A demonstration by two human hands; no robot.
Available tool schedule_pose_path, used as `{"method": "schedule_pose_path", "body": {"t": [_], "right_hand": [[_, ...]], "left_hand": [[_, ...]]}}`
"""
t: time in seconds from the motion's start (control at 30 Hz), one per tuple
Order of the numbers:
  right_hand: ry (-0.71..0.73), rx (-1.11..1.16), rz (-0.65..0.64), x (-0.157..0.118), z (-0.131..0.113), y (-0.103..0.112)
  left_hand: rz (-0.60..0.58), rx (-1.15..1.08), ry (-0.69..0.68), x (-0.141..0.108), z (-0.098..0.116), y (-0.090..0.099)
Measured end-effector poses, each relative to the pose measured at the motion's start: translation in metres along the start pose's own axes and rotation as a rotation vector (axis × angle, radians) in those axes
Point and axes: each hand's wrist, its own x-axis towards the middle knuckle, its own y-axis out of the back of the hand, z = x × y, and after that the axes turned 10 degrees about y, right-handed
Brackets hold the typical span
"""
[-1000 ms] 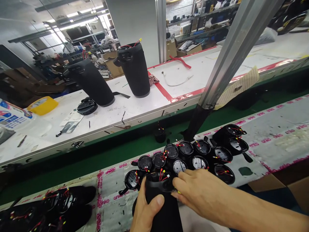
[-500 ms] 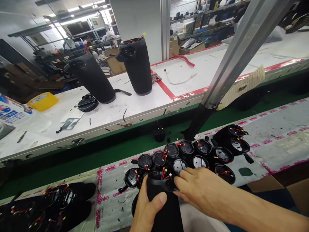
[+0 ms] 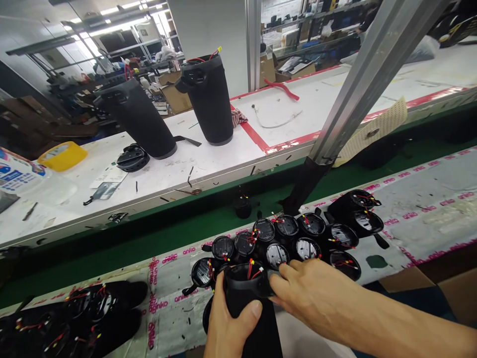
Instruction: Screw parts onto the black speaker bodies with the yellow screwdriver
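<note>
In the head view, a black cylindrical speaker (image 3: 253, 328) stands upright near the bottom centre, its top end open and red wires with yellow and white connectors (image 3: 254, 269) poking out. My left hand (image 3: 233, 318) wraps round its left side, thumb across the front. My right hand (image 3: 298, 283) is closed at the right of the top rim, fingertips pinching the speaker's edge or strap there; exactly what lies between them is hidden. Just behind, several similar open speakers (image 3: 276, 254) stand packed together, wires showing.
More black speakers (image 3: 74, 313) lie at the lower left. Across a green strip (image 3: 112, 258) runs a white bench (image 3: 164, 174) bearing two tall speakers (image 3: 212, 102), yellow tape (image 3: 63, 155), a black end part (image 3: 133, 158) and red-handled pliers (image 3: 282, 88). A slanted metal post (image 3: 357, 104) rises on the right.
The view has shifted slightly, moving the background a little left. Both hands keep their hold on the speaker, the left thumb slightly further right.
</note>
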Motion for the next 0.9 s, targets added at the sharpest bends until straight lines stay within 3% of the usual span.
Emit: {"method": "schedule_pose_path", "body": {"t": [0.1,0.23,0.63,0.9], "right_hand": [[-0.013,-0.020,-0.039,0.000,-0.004,0.003],[-0.013,-0.048,-0.041,-0.001,-0.007,0.000],[0.097,-0.055,0.018,-0.003,0.008,0.001],[0.034,-0.095,0.042,-0.003,-0.004,-0.003]], "left_hand": [[0.096,0.052,0.002,-0.001,-0.005,-0.001],[0.105,0.104,-0.003,0.001,-0.010,0.002],[-0.137,-0.055,-0.017,-0.004,0.011,-0.002],[0.031,0.077,-0.062,-0.001,-0.002,0.002]]}}
